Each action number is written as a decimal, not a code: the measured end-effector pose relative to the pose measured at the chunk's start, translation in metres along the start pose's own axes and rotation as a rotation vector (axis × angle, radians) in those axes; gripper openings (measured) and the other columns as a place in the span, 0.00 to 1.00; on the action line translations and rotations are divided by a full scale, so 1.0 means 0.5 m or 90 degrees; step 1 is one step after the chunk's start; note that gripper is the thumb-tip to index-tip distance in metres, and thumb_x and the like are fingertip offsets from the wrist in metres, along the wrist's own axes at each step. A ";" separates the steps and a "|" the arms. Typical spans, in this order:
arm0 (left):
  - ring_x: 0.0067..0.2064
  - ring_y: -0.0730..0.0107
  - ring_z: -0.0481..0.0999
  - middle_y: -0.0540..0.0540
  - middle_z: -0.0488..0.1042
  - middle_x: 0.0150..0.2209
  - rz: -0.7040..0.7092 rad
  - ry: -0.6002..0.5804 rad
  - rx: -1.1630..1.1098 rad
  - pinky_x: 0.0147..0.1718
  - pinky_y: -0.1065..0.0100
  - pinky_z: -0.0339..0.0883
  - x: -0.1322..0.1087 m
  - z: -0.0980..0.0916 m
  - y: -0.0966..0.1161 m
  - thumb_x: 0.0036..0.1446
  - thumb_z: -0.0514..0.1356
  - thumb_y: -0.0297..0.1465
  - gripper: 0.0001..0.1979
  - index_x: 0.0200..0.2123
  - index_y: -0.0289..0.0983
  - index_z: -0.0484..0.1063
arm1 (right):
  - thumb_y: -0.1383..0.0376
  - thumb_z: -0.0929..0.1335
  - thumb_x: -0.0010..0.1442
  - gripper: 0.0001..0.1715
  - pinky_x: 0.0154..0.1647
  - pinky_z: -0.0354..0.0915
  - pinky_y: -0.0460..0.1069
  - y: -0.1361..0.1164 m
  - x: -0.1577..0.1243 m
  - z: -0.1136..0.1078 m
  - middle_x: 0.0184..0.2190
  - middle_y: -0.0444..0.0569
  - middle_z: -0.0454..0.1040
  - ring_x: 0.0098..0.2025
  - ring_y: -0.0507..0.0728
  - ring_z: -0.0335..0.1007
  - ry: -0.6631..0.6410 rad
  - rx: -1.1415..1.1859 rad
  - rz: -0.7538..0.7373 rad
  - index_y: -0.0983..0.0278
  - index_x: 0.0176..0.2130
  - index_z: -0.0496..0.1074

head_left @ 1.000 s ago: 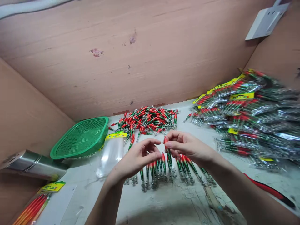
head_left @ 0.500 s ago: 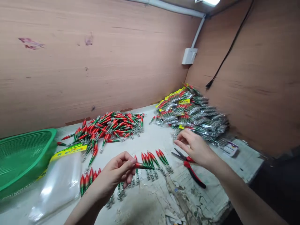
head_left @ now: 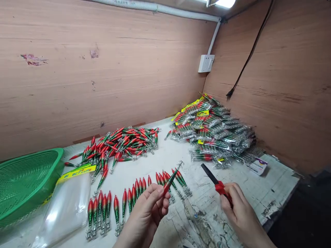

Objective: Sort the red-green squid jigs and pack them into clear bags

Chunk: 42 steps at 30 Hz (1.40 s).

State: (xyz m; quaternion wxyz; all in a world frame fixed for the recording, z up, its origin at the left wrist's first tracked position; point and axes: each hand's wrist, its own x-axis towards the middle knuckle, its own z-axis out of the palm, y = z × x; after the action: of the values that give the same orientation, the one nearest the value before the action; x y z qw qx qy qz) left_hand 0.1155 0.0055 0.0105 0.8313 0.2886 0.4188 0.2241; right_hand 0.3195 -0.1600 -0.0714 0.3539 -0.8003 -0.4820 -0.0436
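Observation:
My left hand (head_left: 151,215) pinches a red and green fishing lure (head_left: 171,179) by its red end, the hooked end pointing up and to the right. In my right hand (head_left: 239,210) is a pair of pliers (head_left: 212,174) with red handles and dark jaws, gripped by the handles and aimed up-left. The jaws stay apart from the lure. Beyond my left hand, more lures (head_left: 129,199) lie side by side in a row on the table, red ends away from me. Part of that row is hidden behind the hand.
A heap of loose lures (head_left: 124,141) lies near the back wall. Packed bags of lures (head_left: 214,127) are piled at the back right, by a small white box (head_left: 257,166). Clear plastic bags (head_left: 67,199) with yellow tops lie beside a green basket (head_left: 31,182) at left.
My right hand has picked the pliers up off the table and come nearer. My left hand has moved right, and the lure in it now points upward.

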 end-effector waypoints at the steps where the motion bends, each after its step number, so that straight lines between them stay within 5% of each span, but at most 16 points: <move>1: 0.25 0.79 0.70 0.48 0.74 0.27 0.006 -0.008 -0.005 0.24 0.79 0.67 -0.002 0.002 -0.004 0.40 0.73 0.34 0.14 0.28 0.36 0.72 | 0.59 0.59 0.65 0.11 0.31 0.66 0.49 -0.027 0.001 -0.010 0.30 0.47 0.66 0.32 0.57 0.66 -0.042 0.086 0.016 0.60 0.32 0.64; 5: 0.24 0.80 0.69 0.49 0.73 0.25 0.021 -0.026 -0.026 0.23 0.79 0.65 -0.009 0.011 -0.016 0.34 0.75 0.36 0.19 0.26 0.36 0.72 | 0.56 0.63 0.63 0.13 0.32 0.64 0.47 -0.139 -0.003 -0.023 0.29 0.46 0.65 0.32 0.55 0.66 -0.144 0.311 0.035 0.60 0.30 0.65; 9: 0.25 0.80 0.68 0.49 0.73 0.26 0.021 -0.035 -0.027 0.24 0.79 0.64 -0.016 0.015 -0.023 0.35 0.75 0.37 0.19 0.26 0.36 0.71 | 0.56 0.63 0.63 0.14 0.33 0.63 0.47 -0.196 -0.001 -0.007 0.30 0.46 0.66 0.32 0.55 0.65 -0.106 0.404 0.079 0.60 0.30 0.68; 17: 0.22 0.82 0.66 0.50 0.73 0.25 0.041 -0.128 -0.004 0.22 0.78 0.61 -0.019 0.013 -0.035 0.44 0.71 0.38 0.17 0.27 0.35 0.67 | 0.60 0.63 0.64 0.11 0.32 0.64 0.47 -0.181 0.007 0.001 0.29 0.46 0.67 0.32 0.54 0.66 -0.113 0.383 0.045 0.61 0.30 0.66; 22: 0.23 0.77 0.70 0.51 0.72 0.27 0.122 -0.240 0.067 0.23 0.74 0.61 -0.013 0.008 -0.044 0.53 0.65 0.39 0.21 0.46 0.39 0.64 | 0.60 0.61 0.66 0.11 0.36 0.65 0.46 -0.187 0.006 -0.001 0.32 0.47 0.68 0.35 0.54 0.68 -0.160 0.405 0.049 0.61 0.33 0.67; 25: 0.25 0.76 0.71 0.50 0.71 0.29 0.174 -0.275 0.131 0.26 0.71 0.64 -0.012 0.004 -0.051 0.56 0.62 0.41 0.22 0.49 0.39 0.62 | 0.60 0.60 0.67 0.13 0.36 0.65 0.47 -0.196 0.006 0.005 0.32 0.47 0.68 0.35 0.54 0.67 -0.176 0.433 0.044 0.61 0.33 0.68; 34: 0.25 0.77 0.64 0.52 0.64 0.27 0.331 -0.191 0.377 0.25 0.72 0.61 -0.017 -0.003 -0.049 0.64 0.49 0.43 0.17 0.47 0.37 0.63 | 0.64 0.61 0.65 0.09 0.35 0.66 0.47 -0.219 0.009 0.032 0.32 0.47 0.66 0.35 0.54 0.67 -0.145 0.409 -0.020 0.61 0.33 0.65; 42: 0.23 0.76 0.65 0.54 0.65 0.24 0.339 -0.130 0.495 0.25 0.72 0.59 -0.004 -0.007 -0.046 0.65 0.47 0.41 0.13 0.38 0.38 0.61 | 0.68 0.62 0.64 0.06 0.36 0.66 0.45 -0.231 0.015 0.058 0.31 0.46 0.68 0.35 0.53 0.68 -0.096 0.397 -0.087 0.60 0.34 0.66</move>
State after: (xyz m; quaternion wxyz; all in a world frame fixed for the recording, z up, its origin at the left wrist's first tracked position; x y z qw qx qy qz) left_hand 0.1144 -0.0114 -0.0055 0.6122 0.6960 0.2991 0.2267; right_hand 0.2231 -0.1039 -0.0296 0.5414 -0.6201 -0.5499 0.1416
